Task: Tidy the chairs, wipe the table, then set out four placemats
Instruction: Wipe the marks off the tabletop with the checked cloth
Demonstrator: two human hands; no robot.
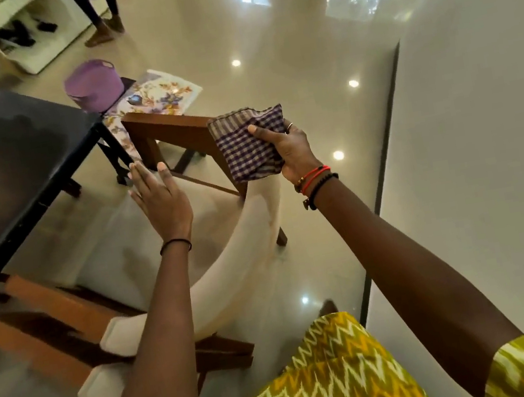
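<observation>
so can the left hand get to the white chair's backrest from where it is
Probably yes: the left hand is open and empty, hovering just over the white chair, with nothing between them. The cloth occupies only the right hand.

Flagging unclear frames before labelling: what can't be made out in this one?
Head view only:
- Dark table: top cut off by the left edge, so wiped or not is unclear.
- White chair: motion-blurred, left hand contact uncertain.
- Floral placemats: count unclear, half hidden by the table and wooden chair frame.
</observation>
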